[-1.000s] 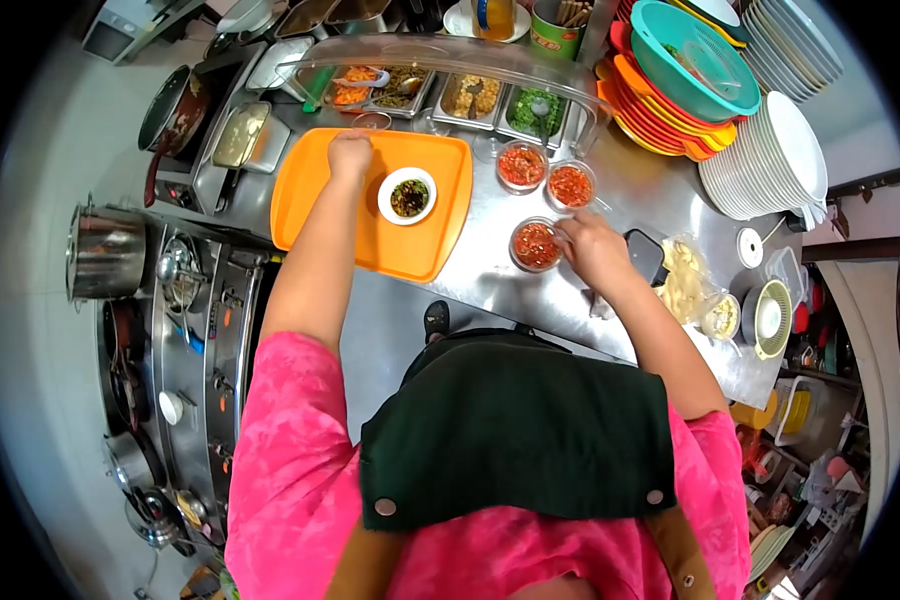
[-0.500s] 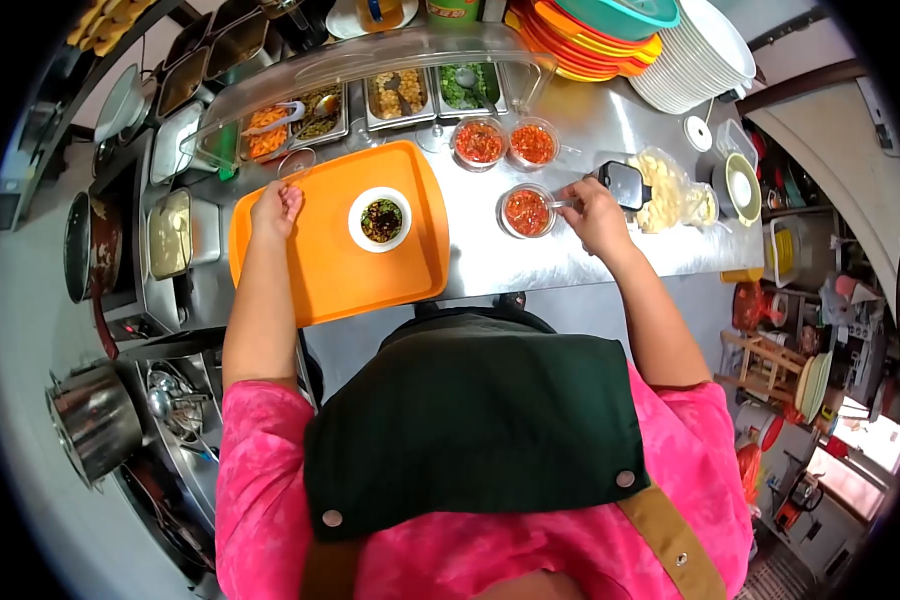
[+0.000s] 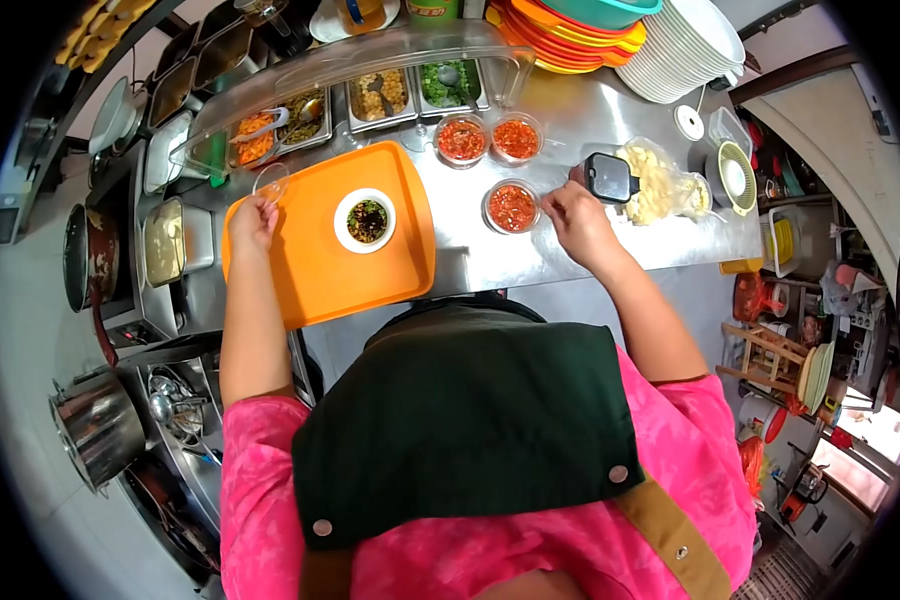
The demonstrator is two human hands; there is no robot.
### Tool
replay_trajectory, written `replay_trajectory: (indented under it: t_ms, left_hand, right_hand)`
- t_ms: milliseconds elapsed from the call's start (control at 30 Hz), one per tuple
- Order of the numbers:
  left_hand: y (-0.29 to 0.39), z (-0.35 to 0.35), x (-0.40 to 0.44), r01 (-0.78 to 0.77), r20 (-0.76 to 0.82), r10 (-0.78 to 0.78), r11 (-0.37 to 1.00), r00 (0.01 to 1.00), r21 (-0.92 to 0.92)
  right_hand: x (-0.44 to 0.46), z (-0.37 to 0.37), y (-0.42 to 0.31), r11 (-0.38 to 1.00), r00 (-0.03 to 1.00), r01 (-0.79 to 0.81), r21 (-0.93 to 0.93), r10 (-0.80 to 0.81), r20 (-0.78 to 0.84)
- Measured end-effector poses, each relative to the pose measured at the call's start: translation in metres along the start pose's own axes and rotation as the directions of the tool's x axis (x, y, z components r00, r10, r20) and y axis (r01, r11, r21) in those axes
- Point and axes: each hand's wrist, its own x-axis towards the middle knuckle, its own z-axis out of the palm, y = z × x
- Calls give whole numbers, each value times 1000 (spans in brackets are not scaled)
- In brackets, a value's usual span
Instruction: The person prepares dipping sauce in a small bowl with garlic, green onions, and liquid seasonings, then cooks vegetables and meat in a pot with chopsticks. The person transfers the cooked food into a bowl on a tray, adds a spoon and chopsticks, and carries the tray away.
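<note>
My left hand [image 3: 254,222] is closed in a pinch on a clear round lid [image 3: 271,184], over the upper left corner of the orange tray [image 3: 320,285]. On this tray stands a white bowl [image 3: 342,225] of dark sauce with chopped green bits. My right hand [image 3: 578,225] has its fingers curled together at the right rim of a clear cup of chopped red chili [image 3: 512,208]. What those fingers grip is hidden. Behind that cup are two more clear cups of red chili [image 3: 461,140] [image 3: 517,138].
Metal pans of toppings [image 3: 381,97] sit under a clear cover [image 3: 350,68]. A bag of pale cloves or slices [image 3: 652,185] lies right of my right hand. Stacked white plates [image 3: 685,50] and coloured trays [image 3: 570,42] stand at the back. A pot [image 3: 92,250] is at left.
My left hand has moved left and slightly down, with the clear lid in it. My right hand has come closer to the front chili cup; the handle seen there earlier is now covered.
</note>
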Motion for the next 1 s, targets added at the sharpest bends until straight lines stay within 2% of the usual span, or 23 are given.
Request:
replay_trajectory:
  t_ms: [67,133,167,233,300,333,367,400,433,467,500,533,600,633,667,700,733,767,833,900,967,1000]
  left_hand:
    - [2,-8,-25,-49,39,49,999,998,-4]
    - [6,1,-68,-284,9,284,959,959,9]
    - [8,9,-87,-287,13,287,958,958,10]
    - [0,29,-127,-462,123,449,882,885,99]
    - [-19,55,-160,-560,345,507,825,790,69]
    - [-30,73,-179,-599,461,530,800,712,5]
    - [-42,90,-199,-629,565,548,775,617,-64]
    - [-57,104,-215,-687,610,557,726,564,-27]
    - [-69,115,-228,-742,656,559,670,508,5]
    - [-75,125,-239,-905,731,610,424,306,24]
    - [-77,130,-245,-990,798,595,142,96,13]
    - [-80,131,-247,-990,800,592,140,93,11]
    - [-89,132,-246,-994,911,399,-2,-103,-111]
    - [-92,132,-246,-993,914,391,-3,-106,-114]
    - [-95,132,-245,-997,937,343,23,-63,-75]
    - [-96,133,-247,-998,956,292,47,-19,-34]
    - [-99,136,-250,-988,923,377,152,83,27]
    - [-100,140,-254,-989,926,370,149,77,23]
    - [-95,150,-267,-973,895,385,145,225,182]
    - [-101,158,-266,-972,896,384,156,223,175]
    - [-106,161,-266,-923,895,263,239,361,302]
    - [-109,163,-267,-925,898,257,234,357,301]
  right_hand:
    - [1,6,1,999,999,-5,52,7,-44]
    - [3,7,13,998,999,-36,57,37,-25]
    - [4,6,18,997,998,-59,57,59,-3]
    - [4,-4,12,999,999,-39,-4,39,-1]
    - [5,-12,-1,991,961,74,-112,-101,-258]
    - [3,-6,4,995,977,2,103,20,-212]
    - [1,-7,-1,994,977,5,106,18,-214]
    - [-3,-8,-13,798,953,-303,522,258,159]
    - [-8,-7,-25,379,778,-627,680,272,566]
    - [-17,-5,-36,206,747,-663,720,242,619]
    - [-24,-2,-44,26,718,-684,729,200,667]
    - [-30,4,-42,-142,714,-661,737,185,676]
    - [-41,16,-31,-175,726,-628,758,218,652]
    - [-44,18,-28,-205,734,-596,776,252,631]
    - [-47,16,-25,-151,752,-573,806,293,590]
    - [-49,16,-24,-160,753,-566,809,298,586]
    - [-51,16,-24,-74,769,-553,830,338,542]
    - [-52,16,-23,15,786,-536,844,373,493]
    - [-53,17,-25,2,789,-518,855,386,477]
    - [-57,27,-20,-25,830,-447,894,360,425]
    - [-59,30,-21,-69,846,-412,908,342,410]
    - [-60,33,-20,-73,863,-382,921,328,384]
